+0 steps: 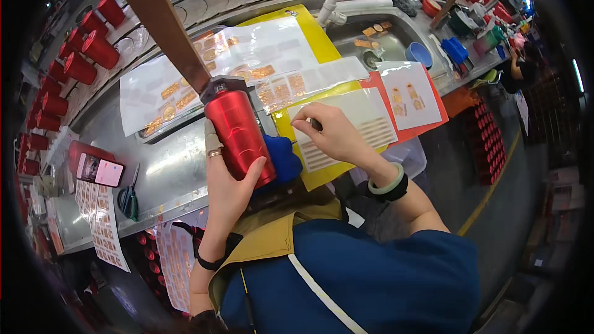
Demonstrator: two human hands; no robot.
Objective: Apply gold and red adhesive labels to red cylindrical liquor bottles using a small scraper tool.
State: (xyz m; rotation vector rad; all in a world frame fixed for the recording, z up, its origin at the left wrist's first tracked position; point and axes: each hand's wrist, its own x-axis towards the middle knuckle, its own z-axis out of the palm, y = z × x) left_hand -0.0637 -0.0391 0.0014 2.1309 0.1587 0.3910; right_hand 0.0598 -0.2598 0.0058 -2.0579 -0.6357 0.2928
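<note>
Left hand (226, 176) clamped round red tumbler (238, 133), tilted above bench (176, 176). Right hand (337, 133) curled over striped sheet (368, 139); can't tell if it grips anything. Looks like steadying/prep; next move calls for firm left grip. Blue cloth (281, 159) crowds tumbler; wooden post (161, 18) blocks beyond.

No legible txt, nos. or signs

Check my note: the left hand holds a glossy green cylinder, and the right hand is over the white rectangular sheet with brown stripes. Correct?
No: the head view shows the glossy cylinder is red, not green. The left hand holds it, and the right hand is over the white striped sheet.
</note>
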